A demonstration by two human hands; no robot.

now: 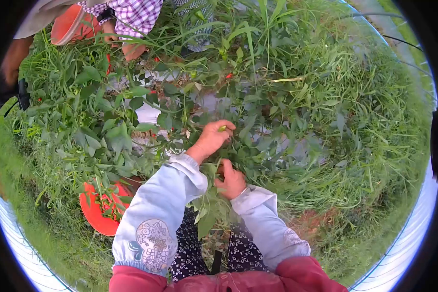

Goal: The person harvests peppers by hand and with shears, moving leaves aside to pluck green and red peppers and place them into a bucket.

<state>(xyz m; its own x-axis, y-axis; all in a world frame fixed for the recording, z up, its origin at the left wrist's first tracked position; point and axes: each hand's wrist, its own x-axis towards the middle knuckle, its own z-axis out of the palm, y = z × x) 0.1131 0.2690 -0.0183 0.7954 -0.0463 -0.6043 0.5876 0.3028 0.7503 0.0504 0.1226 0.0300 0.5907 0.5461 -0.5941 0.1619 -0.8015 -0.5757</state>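
Left hand (212, 139) pinching green pepper (222, 128), long axis roughly left–right; right hand (232, 183) nearer, beside leaves (209, 171), grip impossible to tell.

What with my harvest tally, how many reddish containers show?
2: pale-red bucket upper left, beside the co-worker's sleeve; red container lower left, holding peppers. Foliage may hide more.

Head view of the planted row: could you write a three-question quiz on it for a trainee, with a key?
1. True or false: the right hand is nearer the wearer's body than the left hand.
2. The small item at the left hand's fingers is: A) red, B) yellowish green, C) white.
3. Fill in: the red container is on the wearer's ____ side.

Key: 1. True. 2. B. 3. Left.
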